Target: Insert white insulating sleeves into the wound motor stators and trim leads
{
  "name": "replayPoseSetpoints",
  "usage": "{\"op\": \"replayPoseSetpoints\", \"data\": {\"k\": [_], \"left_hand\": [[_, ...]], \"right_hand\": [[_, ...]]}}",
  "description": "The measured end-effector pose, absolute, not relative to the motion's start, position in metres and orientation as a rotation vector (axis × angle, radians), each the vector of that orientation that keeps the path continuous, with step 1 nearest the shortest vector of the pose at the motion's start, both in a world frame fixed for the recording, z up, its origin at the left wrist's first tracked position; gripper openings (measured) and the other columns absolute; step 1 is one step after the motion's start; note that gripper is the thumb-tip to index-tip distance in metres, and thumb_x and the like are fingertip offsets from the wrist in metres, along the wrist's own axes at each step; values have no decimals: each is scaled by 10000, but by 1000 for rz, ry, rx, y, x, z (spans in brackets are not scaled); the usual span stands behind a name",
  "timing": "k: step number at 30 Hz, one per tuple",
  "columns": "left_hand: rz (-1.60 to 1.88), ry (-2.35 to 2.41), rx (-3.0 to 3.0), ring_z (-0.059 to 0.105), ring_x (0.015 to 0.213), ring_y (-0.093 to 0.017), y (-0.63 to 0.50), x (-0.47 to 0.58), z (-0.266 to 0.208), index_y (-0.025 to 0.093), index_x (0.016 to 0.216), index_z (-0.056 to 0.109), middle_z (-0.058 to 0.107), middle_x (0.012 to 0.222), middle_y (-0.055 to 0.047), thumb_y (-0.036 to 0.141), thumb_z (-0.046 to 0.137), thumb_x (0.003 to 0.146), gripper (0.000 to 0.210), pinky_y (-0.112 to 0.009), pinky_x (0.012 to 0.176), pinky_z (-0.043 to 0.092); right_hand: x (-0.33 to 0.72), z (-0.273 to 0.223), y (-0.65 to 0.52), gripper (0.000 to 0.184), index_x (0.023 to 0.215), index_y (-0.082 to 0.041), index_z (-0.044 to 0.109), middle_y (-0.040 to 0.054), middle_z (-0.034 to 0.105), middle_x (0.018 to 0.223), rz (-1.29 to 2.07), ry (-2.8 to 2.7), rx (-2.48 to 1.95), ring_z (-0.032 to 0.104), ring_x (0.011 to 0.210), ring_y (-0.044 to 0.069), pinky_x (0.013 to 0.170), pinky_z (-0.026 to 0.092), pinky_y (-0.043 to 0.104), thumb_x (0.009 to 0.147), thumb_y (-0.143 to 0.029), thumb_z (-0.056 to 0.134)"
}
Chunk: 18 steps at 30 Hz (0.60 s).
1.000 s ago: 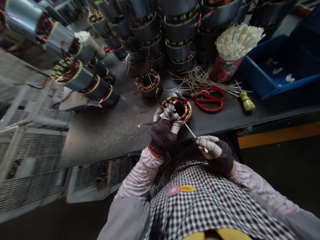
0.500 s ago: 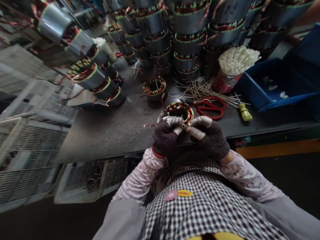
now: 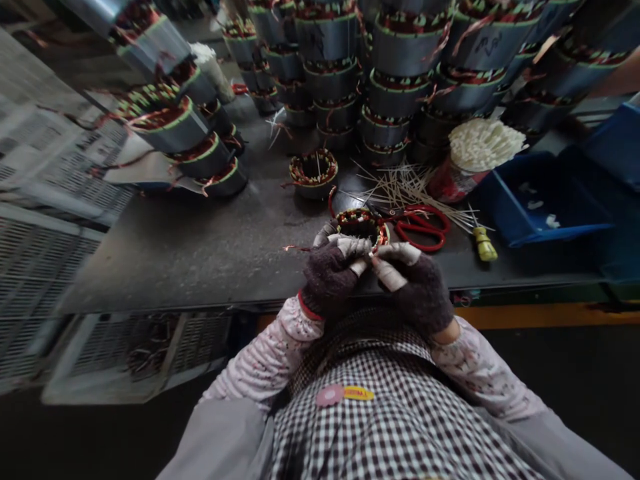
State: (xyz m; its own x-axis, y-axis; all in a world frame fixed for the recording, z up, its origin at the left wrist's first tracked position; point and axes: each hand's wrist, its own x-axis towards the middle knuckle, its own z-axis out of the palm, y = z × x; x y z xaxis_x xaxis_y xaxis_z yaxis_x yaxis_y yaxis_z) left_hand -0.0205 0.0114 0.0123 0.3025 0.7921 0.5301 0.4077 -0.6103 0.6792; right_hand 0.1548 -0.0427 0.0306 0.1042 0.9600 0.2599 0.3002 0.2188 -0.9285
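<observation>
Dark and scuffed, the worktop (image 3: pixel 225 247) fills the middle of a dim workshop, with both gloved hands meeting close to its near edge. The left hand (image 3: pixel 327 273) is closed on the near left side of a small wound ring (image 3: pixel 357 217), its taped fingers bent over the rim. At the near rim, the right hand (image 3: pixel 420 280) has thumb and forefinger almost together, tips beside the left's; whether they grip a strand or a pale scrap there, I cannot tell. This looks like fine fingertip work on the winding's edge, and the next move would seem to call for a steady left hold and a small, precise motion from the right. Just right of the ring lie red-handled scissors (image 3: pixel 423 227), nearly against it, so there is little space that way; a yellow-handled tool (image 3: pixel 485 245) sits farther right. Behind, loose thin sticks (image 3: pixel 400 190) spread towards a red tub (image 3: pixel 457 179) of white sticks and a blue bin (image 3: pixel 553 233). A second ring (image 3: pixel 313 190) stands behind and left, near but apart. Tall stacks of wound cylinders (image 3: pixel 333 80) wall off the back; the widest open room is leftward.
</observation>
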Motion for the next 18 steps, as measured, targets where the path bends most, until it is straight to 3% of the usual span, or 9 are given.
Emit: {"op": "replayPoseSetpoints", "data": {"k": [7,14,18], "left_hand": [[1216,1084,2213,770,945,-215,12,-21,10,266,946,808,841,952,0,287,709,949,101,-540,1225,496],[1217,1058,2219,776,986,-228,12,-24,13,253,978,810,841,970,-15,301,690,961,130,-527,1173,532],[1134,998,2205,781,988,-232,14,-31,16,266,1001,819,852,996,-13,307,713,948,125,-534,1184,521]], "right_hand": [[156,30,-45,131,988,-232,795,43,835,958,793,-1369,-1302,770,858,213,854,659,395,955,-354,761],[155,25,-40,154,957,-216,791,41,830,908,794,-1431,-1370,776,825,217,799,662,382,962,-366,755],[154,24,-39,158,1107,-223,806,91,837,1063,397,-1668,-1326,793,977,243,909,668,412,1006,-267,693]]}}
